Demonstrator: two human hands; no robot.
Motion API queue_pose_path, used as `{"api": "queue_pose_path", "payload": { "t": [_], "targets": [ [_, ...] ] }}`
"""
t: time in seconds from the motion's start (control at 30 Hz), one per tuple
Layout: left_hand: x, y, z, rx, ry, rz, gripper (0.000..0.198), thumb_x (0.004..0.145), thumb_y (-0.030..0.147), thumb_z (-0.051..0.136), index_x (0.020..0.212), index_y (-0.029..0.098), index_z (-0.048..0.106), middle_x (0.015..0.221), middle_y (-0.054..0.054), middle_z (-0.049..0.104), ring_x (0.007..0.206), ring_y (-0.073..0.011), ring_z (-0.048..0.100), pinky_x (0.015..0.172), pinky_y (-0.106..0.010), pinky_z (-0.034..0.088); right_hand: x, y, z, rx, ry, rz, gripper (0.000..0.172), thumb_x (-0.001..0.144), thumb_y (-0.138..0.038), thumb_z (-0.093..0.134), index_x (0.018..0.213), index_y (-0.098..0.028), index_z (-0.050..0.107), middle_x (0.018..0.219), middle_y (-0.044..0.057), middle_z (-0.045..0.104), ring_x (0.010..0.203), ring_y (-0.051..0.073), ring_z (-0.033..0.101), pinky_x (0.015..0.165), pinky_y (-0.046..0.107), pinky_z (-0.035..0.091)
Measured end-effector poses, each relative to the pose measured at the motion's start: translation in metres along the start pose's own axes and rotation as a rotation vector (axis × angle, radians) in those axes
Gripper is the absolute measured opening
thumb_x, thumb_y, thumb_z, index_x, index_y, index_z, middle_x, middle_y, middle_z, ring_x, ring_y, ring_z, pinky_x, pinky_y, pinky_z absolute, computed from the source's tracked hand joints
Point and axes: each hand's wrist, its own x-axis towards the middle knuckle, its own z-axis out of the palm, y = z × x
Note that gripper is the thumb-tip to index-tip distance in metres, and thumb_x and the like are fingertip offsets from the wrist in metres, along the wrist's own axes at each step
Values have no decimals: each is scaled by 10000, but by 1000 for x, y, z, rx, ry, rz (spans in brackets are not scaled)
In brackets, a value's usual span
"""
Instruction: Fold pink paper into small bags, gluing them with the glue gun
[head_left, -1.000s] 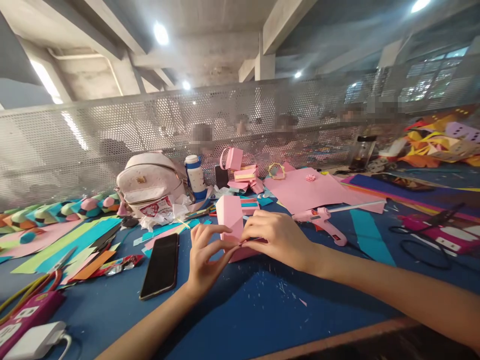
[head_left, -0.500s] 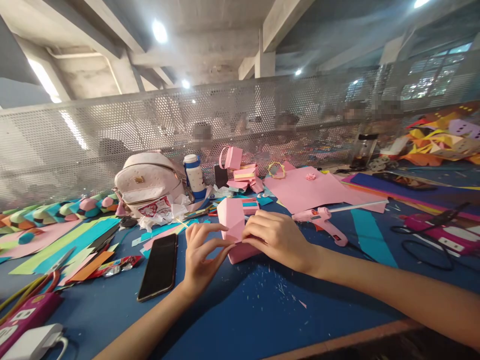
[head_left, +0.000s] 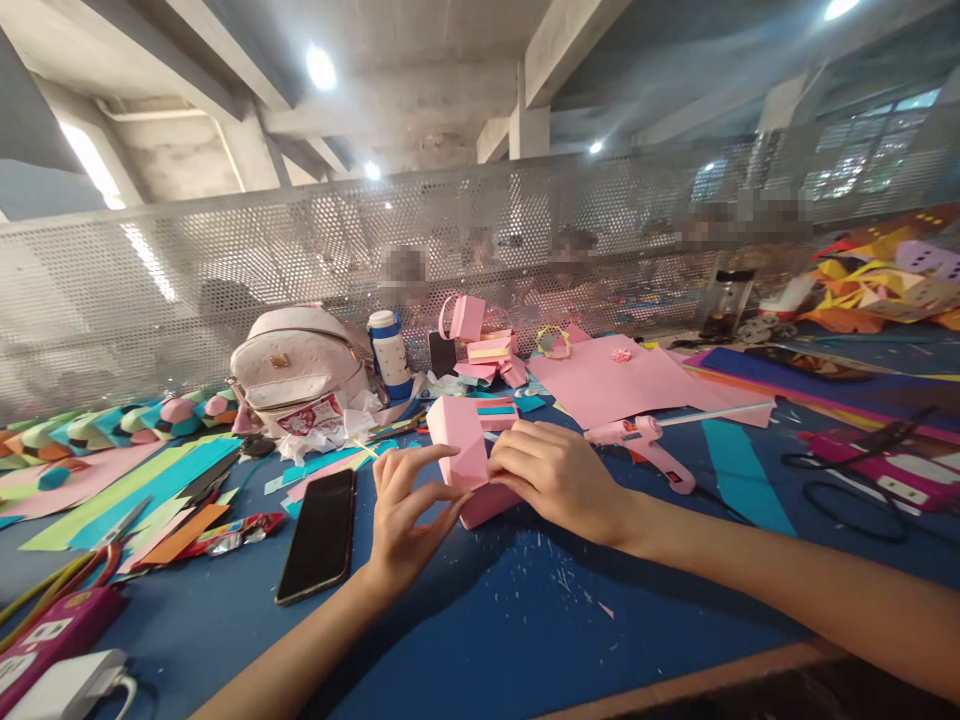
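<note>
A pink paper box (head_left: 487,505) with a raised flap (head_left: 459,440) stands on the blue table in front of me. My left hand (head_left: 409,510) is at its left side, thumb and a fingertip pinched together on the front left edge, the other fingers bent. Over the box's right side, my right hand (head_left: 551,480) is closed with its fingers bent down on the paper, covering much of the box. Just right of that hand lies a pink glue gun (head_left: 645,448) with a white glue stick in its back. A black phone (head_left: 319,530) lies left of my left hand.
Behind are a white backpack (head_left: 296,365), a bottle (head_left: 390,355), folded pink paper pieces (head_left: 491,350) and large pink sheets (head_left: 600,385). Power strips (head_left: 892,465) and cables lie right, scissors (head_left: 120,530) and coloured paper left. A perforated metal screen (head_left: 315,250) stands at the back.
The raised pink flap has tilted slightly to the left, and the box has turned a little. Both hands stay nearly in place on it.
</note>
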Motion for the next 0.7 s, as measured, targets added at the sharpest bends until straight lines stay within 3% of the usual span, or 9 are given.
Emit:
{"api": "queue_pose_path", "payload": {
  "t": [0.1,0.23,0.37,0.47,0.6,0.7],
  "targets": [
    [3,-4,-1,-143,6,-112,75,873,223,608,927,239,658,1299,-79,561,1150,-243,535,978,-438,383,3,0,-1,-138,68,-100,201,955,-165,473,841,-164,639,806,36,641,776,157,520,708,295,403],
    [8,-25,2,-360,166,-438,373,925,356,517,1281,252,488,1452,-100,423,1360,-247,371,1108,-449,311,10,2,-4,-327,160,-304,177,925,-88,491,886,-176,639,871,11,671,773,146,503,714,305,378],
    [2,-55,11,-479,225,-803,439,915,448,521,1311,274,450,1436,-83,447,1327,-212,429,1084,-376,349,11,1,-6,-379,221,-430,106,888,-116,569,910,-189,643,867,-7,680,750,136,504,671,312,362],
    [-4,-68,16,-623,163,-1006,459,896,510,520,1278,259,483,1366,-84,525,1294,-209,475,1037,-346,388,5,0,-5,-327,244,-513,70,885,-177,601,912,-222,648,920,-23,686,753,122,518,647,310,356],
    [-3,-70,17,-791,34,-1009,482,832,507,612,1206,207,567,1243,-94,614,1163,-218,569,938,-308,447,-4,2,-5,-277,251,-569,79,894,-196,594,870,-239,656,942,-44,693,764,108,534,636,296,357],
    [3,-65,13,-859,-68,-952,453,784,449,685,1147,190,607,1128,-77,657,1003,-200,617,830,-273,480,-11,3,-9,-218,228,-518,123,912,-162,555,868,-230,648,920,-45,700,816,106,550,711,280,383]
  ]
}}
